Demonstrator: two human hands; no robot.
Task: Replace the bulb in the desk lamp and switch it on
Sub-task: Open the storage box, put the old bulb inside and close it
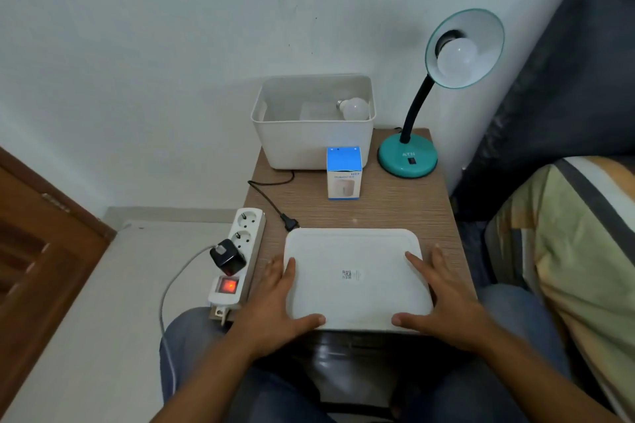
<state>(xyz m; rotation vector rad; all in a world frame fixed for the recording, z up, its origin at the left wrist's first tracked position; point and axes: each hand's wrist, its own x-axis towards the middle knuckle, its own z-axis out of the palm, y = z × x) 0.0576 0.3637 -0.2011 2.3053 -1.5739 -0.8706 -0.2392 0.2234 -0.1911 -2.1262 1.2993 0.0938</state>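
Hands framed a white lid [355, 280] that lay flat at the near edge of the wooden tabletop [395, 209]. The left hand [278, 305] lay along the lid's left side, fingers straight on its rim and thumb stretched along the near edge. The right hand [443, 299] mirrored it on the right side, fingers spread and thumb pointing inward along the same near edge. Neither hand curled round anything; both forearms reached in from the bottom of the view, over knees in blue jeans.

The teal desk lamp [409, 158] stood at the far right corner of the tabletop, its black gooseneck bent up and its shade tilted toward the camera, with an unlit white bulb [458, 58] in the socket. A spare bulb [355, 109] lay inside an open white bin [312, 144] at the far edge, just left of the lamp. A small blue-and-white box [344, 172] stood in front of the bin. The lamp's black plug [290, 222] lay loose on the tabletop, beside a white power strip [240, 250] with a glowing red switch and a black adapter plugged in.
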